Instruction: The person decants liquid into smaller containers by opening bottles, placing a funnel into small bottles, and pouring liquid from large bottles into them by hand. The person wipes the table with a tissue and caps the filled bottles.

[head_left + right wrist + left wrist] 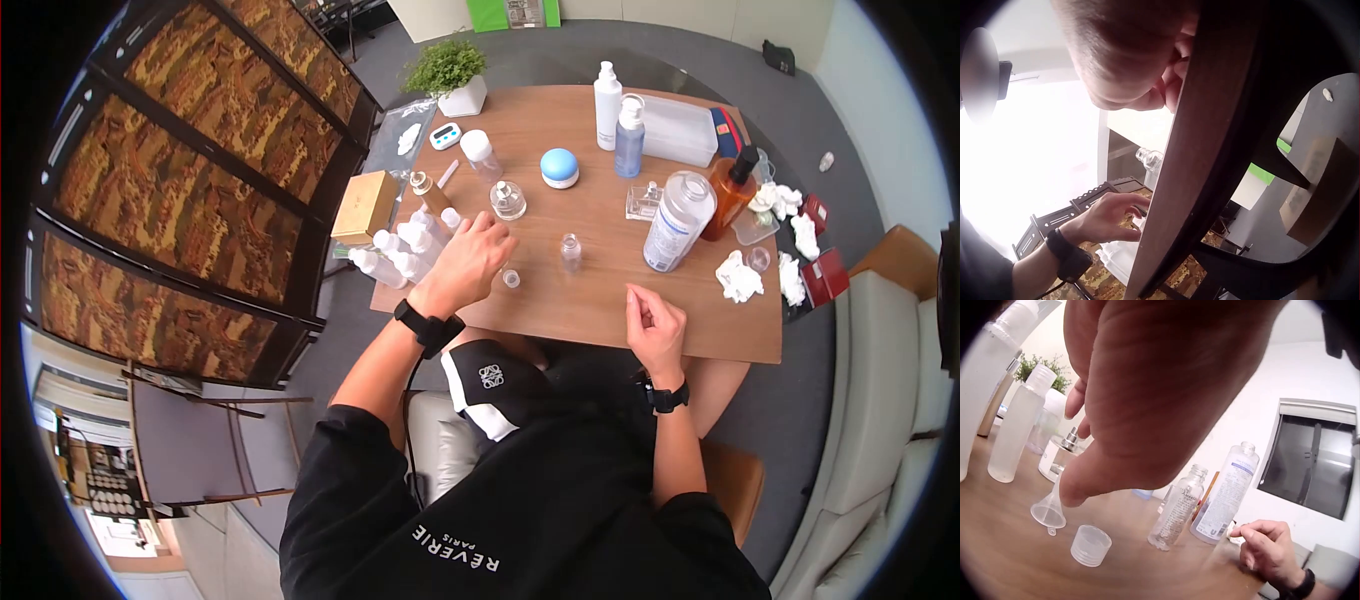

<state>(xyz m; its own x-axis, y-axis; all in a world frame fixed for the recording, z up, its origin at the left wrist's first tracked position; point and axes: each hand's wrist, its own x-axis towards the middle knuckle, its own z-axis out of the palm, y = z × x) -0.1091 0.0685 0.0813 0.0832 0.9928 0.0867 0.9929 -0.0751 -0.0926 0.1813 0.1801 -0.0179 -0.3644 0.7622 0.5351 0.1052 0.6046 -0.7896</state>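
My left hand (468,262) is over the table's left side, beside a group of white-capped bottles (412,240). In the left wrist view its thumb overlaps the stem of a small clear funnel (1048,512), wide end down; whether they touch is unclear. The right wrist view shows thumb and fingers apart. A loose translucent cap (1090,545) lies beside the funnel. To the right stands a small clear uncapped bottle (571,254), untouched. My right hand (657,327) stays by the table's front edge, fingers loosely curled, no held object visible.
A large clear bottle (679,222), an amber pump bottle (728,195) and crumpled tissues (739,277) are at the right. Behind are a glass bottle (508,201), a blue-topped round item (560,168) and a plastic bin (675,130). A cardboard box (364,207) sits at the left edge.
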